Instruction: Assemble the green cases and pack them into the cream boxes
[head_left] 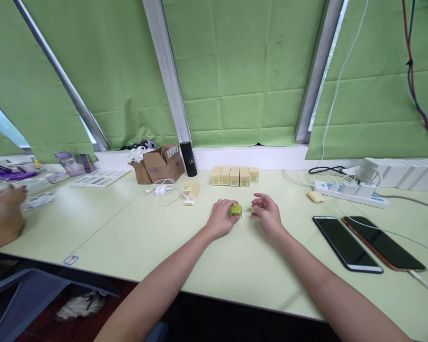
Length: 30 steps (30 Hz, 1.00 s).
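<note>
My left hand is closed around a small clear jar with a green lid, which has a yellowish loop on top. The jar is at the middle of the pale table, and its lower part is partly hidden by my fingers. To the right of it, my right hand hovers a little apart, fingers loosely curled and spread, with nothing in them. Beyond my hands a row of several small tan boxes with green labels stands near the wall. An opened tan box lies to the left of that row.
A cardboard box, a black bottle and a white charger sit at back left. On the right are two phones, a power strip and trailing cables. Another person's hand is at far left.
</note>
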Each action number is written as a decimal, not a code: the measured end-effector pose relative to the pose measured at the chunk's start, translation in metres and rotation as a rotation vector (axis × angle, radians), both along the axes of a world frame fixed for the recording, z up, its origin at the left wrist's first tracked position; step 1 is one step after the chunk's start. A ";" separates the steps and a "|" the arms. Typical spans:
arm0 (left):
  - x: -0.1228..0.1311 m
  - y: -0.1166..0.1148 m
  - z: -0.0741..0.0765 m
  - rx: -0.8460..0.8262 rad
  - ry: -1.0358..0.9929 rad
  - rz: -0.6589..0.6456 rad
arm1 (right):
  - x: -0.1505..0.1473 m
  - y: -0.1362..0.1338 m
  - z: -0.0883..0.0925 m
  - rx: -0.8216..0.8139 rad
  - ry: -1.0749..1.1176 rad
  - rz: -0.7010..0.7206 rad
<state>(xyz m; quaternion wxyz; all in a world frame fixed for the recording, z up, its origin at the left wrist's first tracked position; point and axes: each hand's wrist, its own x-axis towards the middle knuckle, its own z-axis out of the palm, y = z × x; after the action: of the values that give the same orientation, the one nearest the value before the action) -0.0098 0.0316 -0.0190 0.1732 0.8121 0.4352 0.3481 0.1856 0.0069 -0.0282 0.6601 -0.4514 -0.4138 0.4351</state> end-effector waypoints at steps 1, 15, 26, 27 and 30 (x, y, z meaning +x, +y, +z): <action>0.000 0.000 0.000 0.001 0.002 0.000 | 0.000 0.000 0.000 0.000 -0.002 0.002; -0.023 0.018 0.018 0.027 -0.034 0.374 | 0.000 -0.003 0.006 -0.026 -0.015 -0.004; -0.056 0.049 0.026 -0.191 -0.071 0.949 | 0.000 0.001 0.000 0.000 -0.038 -0.009; -0.058 0.051 0.025 -0.203 -0.070 0.957 | 0.000 0.001 -0.001 0.000 -0.042 -0.008; -0.062 0.058 0.021 -0.245 -0.060 0.963 | 0.000 0.002 -0.002 0.002 -0.051 -0.004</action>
<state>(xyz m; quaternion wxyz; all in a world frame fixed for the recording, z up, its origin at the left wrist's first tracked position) -0.0720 0.0892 0.0017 0.0995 0.4822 0.7934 0.3579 0.1858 0.0085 -0.0300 0.6508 -0.4625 -0.4300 0.4215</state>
